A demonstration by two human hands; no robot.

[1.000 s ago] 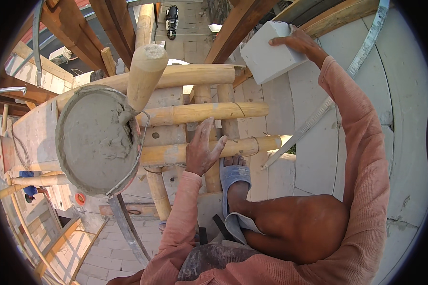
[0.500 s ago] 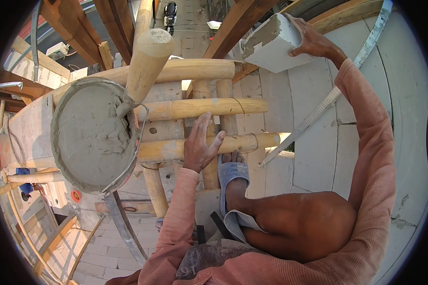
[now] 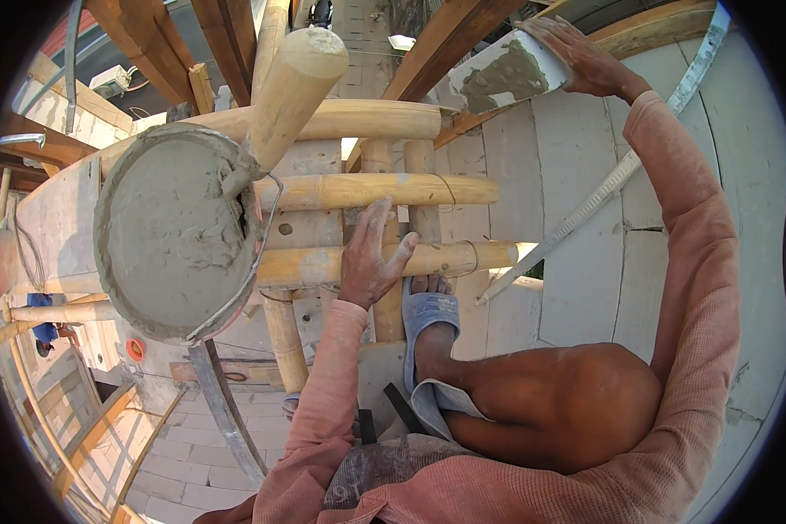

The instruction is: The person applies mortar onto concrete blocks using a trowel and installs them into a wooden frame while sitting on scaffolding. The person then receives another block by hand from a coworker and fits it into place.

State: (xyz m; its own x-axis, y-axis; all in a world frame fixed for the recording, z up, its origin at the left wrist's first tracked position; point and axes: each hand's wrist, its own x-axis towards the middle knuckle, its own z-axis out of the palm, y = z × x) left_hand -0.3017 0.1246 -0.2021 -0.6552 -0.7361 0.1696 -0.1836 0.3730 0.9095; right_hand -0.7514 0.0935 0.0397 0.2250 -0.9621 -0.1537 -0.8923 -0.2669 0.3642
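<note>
My right hand [image 3: 582,59], at the upper right with the arm stretched out, grips the end of a white lightweight concrete block [image 3: 470,74]. Wet grey mortar is smeared on the block's face turned up toward me; its underside is hidden. Nearer to me, my left hand [image 3: 374,262] lies with fingers apart over the bamboo poles [image 3: 450,258], holding nothing. To its left stands a bucket [image 3: 251,293] filled with grey mortar [image 3: 162,240]. A trowel's thick wooden handle [image 3: 299,96] rises from the mortar, its blade mostly sunk in it.
My sandalled foot [image 3: 430,314] stands by the bamboo scaffold. A pale wall of blocks [image 3: 576,175] runs along the right, crossed by a long strip [image 3: 576,218]. Brown wooden beams [image 3: 450,52] slant at the top. Lower left, a block wall [image 3: 192,463] and more poles show below.
My right hand has rolled the block over, so its mortared face now shows more fully. My left hand stays on the bamboo. The view has shifted slightly.
</note>
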